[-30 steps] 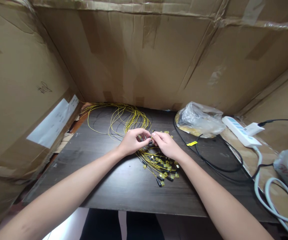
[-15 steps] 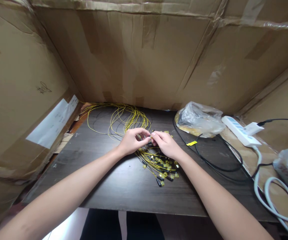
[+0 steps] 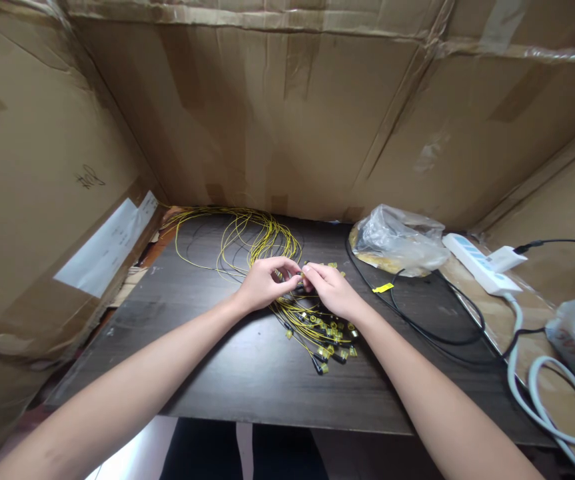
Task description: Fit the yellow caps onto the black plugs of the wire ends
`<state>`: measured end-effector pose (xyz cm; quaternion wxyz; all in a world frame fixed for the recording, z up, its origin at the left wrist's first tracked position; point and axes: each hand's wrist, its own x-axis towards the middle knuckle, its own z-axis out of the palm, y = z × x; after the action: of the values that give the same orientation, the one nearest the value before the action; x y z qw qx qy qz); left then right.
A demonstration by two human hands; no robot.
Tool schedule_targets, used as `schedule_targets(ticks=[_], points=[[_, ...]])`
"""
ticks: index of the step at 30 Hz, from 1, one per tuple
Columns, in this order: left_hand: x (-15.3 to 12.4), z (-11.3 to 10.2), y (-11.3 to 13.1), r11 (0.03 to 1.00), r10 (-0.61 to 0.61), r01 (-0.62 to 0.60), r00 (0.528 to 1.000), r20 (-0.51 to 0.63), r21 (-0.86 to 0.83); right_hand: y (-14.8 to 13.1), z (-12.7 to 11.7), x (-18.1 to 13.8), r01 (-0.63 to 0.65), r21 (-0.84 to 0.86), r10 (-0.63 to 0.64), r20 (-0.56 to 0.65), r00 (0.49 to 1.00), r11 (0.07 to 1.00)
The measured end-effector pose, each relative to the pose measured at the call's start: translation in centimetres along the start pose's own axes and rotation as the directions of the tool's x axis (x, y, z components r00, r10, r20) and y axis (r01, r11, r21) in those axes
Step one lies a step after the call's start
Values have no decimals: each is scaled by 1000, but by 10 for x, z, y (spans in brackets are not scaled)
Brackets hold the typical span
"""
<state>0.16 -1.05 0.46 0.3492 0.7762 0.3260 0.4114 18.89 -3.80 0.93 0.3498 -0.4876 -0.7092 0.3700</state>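
My left hand is closed, thumb and index finger pinched on a small dark cable connector. My right hand meets it there, its thumb and index finger pinched on the same connector's end; the fingers hide most of it. Under and in front of both hands lies a bundle of thin yellow cables. Their black connectors carry small clear-yellow caps and fan out below my right hand. Behind my left hand, the cables' loose loops spread toward the back left.
Cardboard walls enclose the dark wooden table. At the back right sits a clear plastic bag, beside a white power strip. A black cable with a yellow tag curves across the table's right side.
Both hands stay together at the same spot, with only a slight shift of the fingertips. The view has moved very little.
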Motion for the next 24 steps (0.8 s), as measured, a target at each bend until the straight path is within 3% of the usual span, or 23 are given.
schedule_targets(ticks=[16, 24], points=[[1, -1, -5, 988, -79, 75, 996, -31, -132, -1, 4, -2, 72, -50, -75, -44, 996, 996], [1, -1, -2, 997, -64, 61, 996, -56, -56, -8, 0, -2, 101, -72, -108, -91, 990, 992]])
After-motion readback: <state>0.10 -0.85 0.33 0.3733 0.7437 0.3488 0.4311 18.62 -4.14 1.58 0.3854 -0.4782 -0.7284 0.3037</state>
